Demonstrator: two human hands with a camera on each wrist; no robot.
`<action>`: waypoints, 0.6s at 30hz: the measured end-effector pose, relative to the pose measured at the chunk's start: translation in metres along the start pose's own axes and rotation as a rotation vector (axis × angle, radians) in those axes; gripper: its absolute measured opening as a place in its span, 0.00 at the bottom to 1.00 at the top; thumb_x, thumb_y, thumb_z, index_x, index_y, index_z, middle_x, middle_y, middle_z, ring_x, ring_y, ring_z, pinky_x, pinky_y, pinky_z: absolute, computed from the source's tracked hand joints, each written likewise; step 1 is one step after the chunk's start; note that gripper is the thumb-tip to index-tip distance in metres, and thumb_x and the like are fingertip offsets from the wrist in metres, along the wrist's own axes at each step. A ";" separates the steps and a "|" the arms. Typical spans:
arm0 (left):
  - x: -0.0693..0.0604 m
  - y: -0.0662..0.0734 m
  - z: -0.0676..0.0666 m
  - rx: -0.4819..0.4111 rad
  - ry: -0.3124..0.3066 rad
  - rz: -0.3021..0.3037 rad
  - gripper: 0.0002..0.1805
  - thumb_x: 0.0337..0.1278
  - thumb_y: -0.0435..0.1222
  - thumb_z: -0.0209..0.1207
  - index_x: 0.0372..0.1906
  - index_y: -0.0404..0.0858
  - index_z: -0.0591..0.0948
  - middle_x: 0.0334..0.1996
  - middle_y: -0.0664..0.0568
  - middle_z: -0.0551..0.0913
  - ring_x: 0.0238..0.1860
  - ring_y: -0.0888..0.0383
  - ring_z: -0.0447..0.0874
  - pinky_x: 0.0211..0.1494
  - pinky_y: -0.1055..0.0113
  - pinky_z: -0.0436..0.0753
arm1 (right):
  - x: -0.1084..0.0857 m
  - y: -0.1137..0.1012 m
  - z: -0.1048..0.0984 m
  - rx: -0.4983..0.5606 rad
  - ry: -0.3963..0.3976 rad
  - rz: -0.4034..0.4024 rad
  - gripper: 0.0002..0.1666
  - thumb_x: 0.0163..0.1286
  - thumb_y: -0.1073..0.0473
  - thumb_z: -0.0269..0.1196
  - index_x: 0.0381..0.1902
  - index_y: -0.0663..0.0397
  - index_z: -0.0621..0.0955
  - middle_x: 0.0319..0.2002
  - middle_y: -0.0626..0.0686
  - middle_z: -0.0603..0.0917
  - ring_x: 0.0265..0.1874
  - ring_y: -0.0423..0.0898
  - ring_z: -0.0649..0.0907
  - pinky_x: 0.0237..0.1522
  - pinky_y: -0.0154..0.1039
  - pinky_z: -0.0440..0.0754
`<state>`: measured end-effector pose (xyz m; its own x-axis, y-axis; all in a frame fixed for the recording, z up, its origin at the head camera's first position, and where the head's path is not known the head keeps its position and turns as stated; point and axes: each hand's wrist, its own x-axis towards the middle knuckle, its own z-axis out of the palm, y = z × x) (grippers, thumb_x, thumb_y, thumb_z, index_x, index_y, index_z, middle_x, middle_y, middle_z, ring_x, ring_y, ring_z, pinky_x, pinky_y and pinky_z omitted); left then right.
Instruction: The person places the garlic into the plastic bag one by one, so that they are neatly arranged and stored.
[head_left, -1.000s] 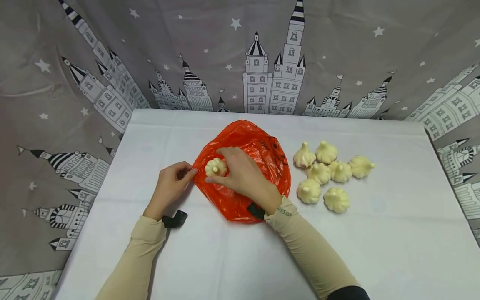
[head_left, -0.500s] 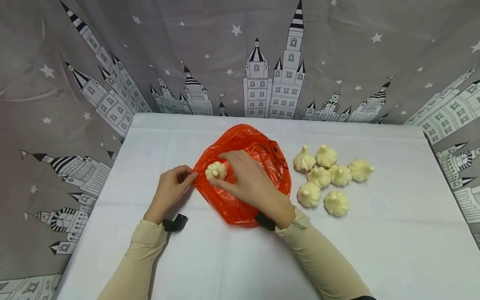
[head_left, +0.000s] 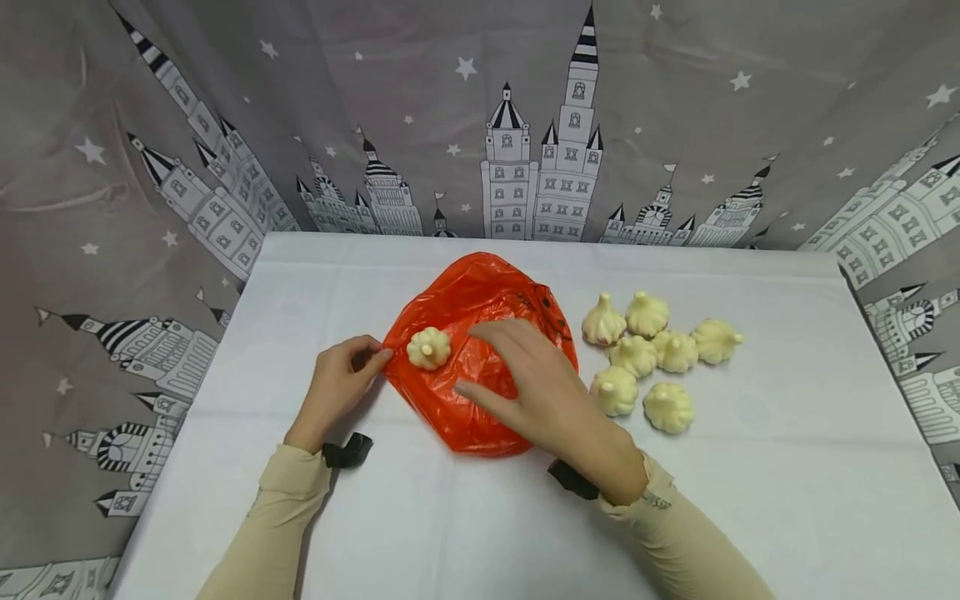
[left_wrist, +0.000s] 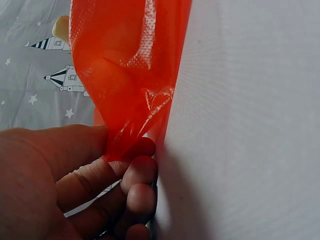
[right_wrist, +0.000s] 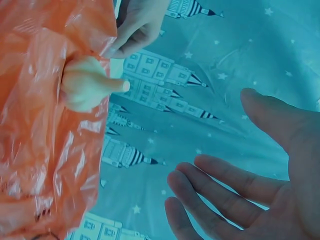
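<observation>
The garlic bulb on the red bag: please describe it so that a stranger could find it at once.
On the white table, find the red bag whose edge the left hand pinches. The pale garlic bulb sits near that hand, stem up. It alone lies on the bag; the seven other bulbs are grouped to its right.

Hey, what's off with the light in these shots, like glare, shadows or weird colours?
Left wrist: white glare streaks on the red plastic, a soft shadow on the white cloth beside the left hand; head: fairly even light, a faint shadow along the left sleeve; right wrist: a blue-green cast over the castle-print backdrop, the plastic looking paler, more orange.
</observation>
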<state>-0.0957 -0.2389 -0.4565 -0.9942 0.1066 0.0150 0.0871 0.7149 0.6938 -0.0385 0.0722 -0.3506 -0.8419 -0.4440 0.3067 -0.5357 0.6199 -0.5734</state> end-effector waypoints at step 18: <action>-0.001 0.002 0.000 -0.012 -0.003 0.007 0.09 0.74 0.40 0.64 0.43 0.36 0.86 0.33 0.46 0.84 0.35 0.51 0.76 0.39 0.66 0.75 | -0.058 0.037 -0.045 -0.045 0.180 -0.001 0.36 0.61 0.55 0.79 0.66 0.54 0.80 0.62 0.52 0.85 0.62 0.50 0.82 0.64 0.54 0.81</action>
<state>-0.0948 -0.2381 -0.4551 -0.9934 0.1132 0.0175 0.0928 0.7061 0.7020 -0.0124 0.1499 -0.3557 -0.8369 -0.3242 0.4410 -0.5359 0.6495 -0.5394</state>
